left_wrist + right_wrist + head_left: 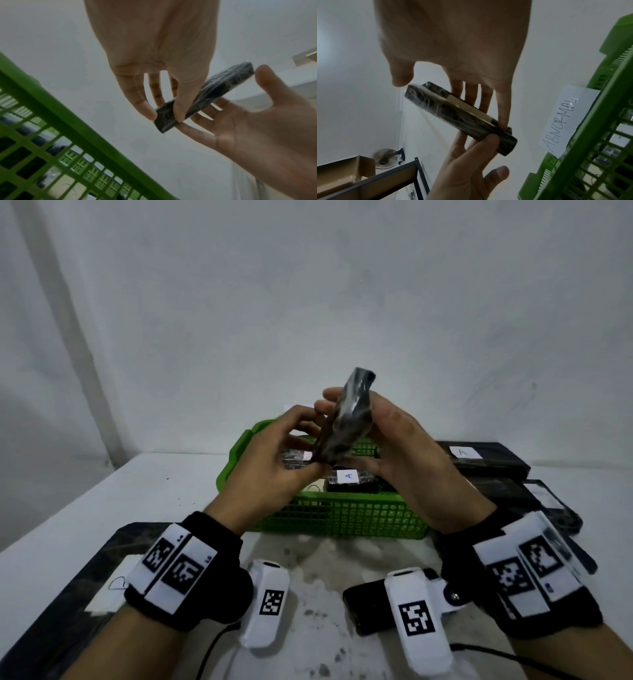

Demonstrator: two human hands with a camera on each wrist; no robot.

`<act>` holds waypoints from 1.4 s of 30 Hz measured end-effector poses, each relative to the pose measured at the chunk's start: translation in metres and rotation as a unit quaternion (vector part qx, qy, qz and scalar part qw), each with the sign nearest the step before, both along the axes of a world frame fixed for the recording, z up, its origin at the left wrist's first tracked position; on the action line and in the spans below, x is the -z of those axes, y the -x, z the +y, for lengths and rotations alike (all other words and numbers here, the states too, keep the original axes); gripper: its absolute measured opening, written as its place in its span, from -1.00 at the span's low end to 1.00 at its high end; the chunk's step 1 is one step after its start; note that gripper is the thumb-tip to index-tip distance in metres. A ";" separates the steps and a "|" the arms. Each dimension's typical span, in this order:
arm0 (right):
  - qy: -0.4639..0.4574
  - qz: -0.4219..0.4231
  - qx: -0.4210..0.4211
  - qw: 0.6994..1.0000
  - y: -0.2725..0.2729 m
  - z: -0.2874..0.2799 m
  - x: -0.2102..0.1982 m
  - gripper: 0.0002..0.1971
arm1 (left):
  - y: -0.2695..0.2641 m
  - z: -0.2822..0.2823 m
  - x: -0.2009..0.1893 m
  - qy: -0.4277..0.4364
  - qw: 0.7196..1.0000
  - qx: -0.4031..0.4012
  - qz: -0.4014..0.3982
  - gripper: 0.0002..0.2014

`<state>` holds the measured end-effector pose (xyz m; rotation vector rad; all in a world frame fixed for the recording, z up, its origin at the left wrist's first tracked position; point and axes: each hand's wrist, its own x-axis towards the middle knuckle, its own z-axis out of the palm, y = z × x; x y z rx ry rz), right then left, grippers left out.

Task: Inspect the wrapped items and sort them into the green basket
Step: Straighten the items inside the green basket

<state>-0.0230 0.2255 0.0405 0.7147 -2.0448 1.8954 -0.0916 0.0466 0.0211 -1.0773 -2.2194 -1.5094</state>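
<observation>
Both hands hold a black item wrapped in clear film (349,419) up above the green basket (342,518). My left hand (313,453) pinches its lower end between thumb and fingers, as the left wrist view shows (164,119). My right hand (349,402) holds the upper part, with the fingers (486,97) behind it and the thumb at the top end. A pale label strip runs along one face of the wrapped item (453,115). Inside the basket lie other wrapped items, one with a white tag marked A (349,477).
More black wrapped items lie on the table right of the basket (479,457); one lies at the near left with a paper tag (102,577), another near the front (363,607). A paper sign reading ABNORMAL (565,121) hangs on the basket's wall (594,142).
</observation>
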 end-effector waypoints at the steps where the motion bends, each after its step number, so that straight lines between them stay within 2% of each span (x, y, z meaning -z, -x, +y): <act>1: -0.005 -0.004 -0.012 1.000 0.000 0.000 0.000 -0.51 | 0.002 -0.002 0.001 -0.005 1.000 -0.012 0.011 -0.55; 5: 0.000 0.037 -0.010 0.999 -0.001 -0.009 -0.004 -0.66 | 0.008 -0.001 0.008 -0.038 0.999 -0.026 0.026 -0.50; 10: -0.043 0.157 0.118 0.980 0.001 -0.013 -0.001 -0.74 | 0.009 0.000 0.011 -0.049 0.998 -0.026 0.014 -0.56; 12: -0.038 0.164 0.130 0.977 -0.001 -0.010 -0.001 -0.77 | 0.010 0.002 0.012 -0.045 0.996 -0.075 0.005 -0.61; 14: -0.028 0.163 0.128 0.978 -0.002 -0.005 -0.004 -0.80 | 0.007 0.003 0.006 -0.067 0.988 -0.115 -0.079 -0.70; 15: -0.024 0.160 0.125 0.979 -0.003 -0.002 -0.004 -0.77 | 0.004 0.004 0.001 -0.102 0.978 -0.093 -0.157 -0.73; 17: -0.031 0.152 0.117 0.981 -0.001 0.001 -0.002 -0.63 | -0.004 0.004 -0.010 -0.158 0.942 0.022 -0.294 -0.72; 19: -0.046 0.143 0.097 0.984 0.000 0.000 0.003 -0.50 | -0.012 0.004 -0.017 -0.146 0.929 0.103 -0.324 -0.66; 22: -0.010 0.131 0.070 0.989 0.001 -0.004 0.005 -0.55 | -0.013 0.006 -0.016 -0.125 0.933 0.130 -0.310 -0.58; 24: -0.010 0.133 0.143 0.981 0.002 -0.002 0.002 -0.58 | -0.011 0.004 -0.014 -0.132 0.926 0.133 -0.328 -0.44; 26: -0.042 0.098 0.223 0.969 0.006 0.006 0.001 -0.50 | -0.012 0.002 -0.014 -0.129 0.924 0.148 -0.328 -0.40; 29: -0.059 -0.004 0.227 0.972 0.011 0.013 0.002 -0.26 | -0.017 0.004 -0.013 -0.082 0.932 0.177 -0.304 -0.46; 30: -0.065 -0.011 0.225 0.972 0.011 0.014 0.003 -0.30 | -0.018 0.005 -0.013 -0.068 0.935 0.181 -0.296 -0.49; 33: -0.075 0.021 0.234 0.969 0.008 0.009 0.000 -0.73 | -0.019 0.006 -0.011 -0.044 0.946 0.177 -0.268 -0.53; 35: -0.082 0.044 0.257 0.962 0.007 0.007 0.001 -0.87 | -0.018 0.005 -0.010 -0.030 0.956 0.168 -0.240 -0.53; 37: -0.099 0.056 0.277 0.954 0.008 0.006 0.002 -0.90 | -0.017 0.005 -0.008 -0.022 0.965 0.152 -0.213 -0.53; 39: -0.124 0.049 0.275 0.952 0.006 0.007 0.000 -0.83 | -0.014 0.007 -0.005 -0.013 0.975 0.130 -0.181 -0.52; 41: -0.142 0.039 0.232 0.961 0.001 0.011 -0.005 -0.73 | -0.013 0.009 -0.004 -0.008 0.988 0.095 -0.122 -0.52; 42: -0.137 0.038 0.185 0.972 -0.002 0.014 -0.008 -0.72 | -0.012 0.009 -0.004 -0.015 0.994 0.075 -0.083 -0.53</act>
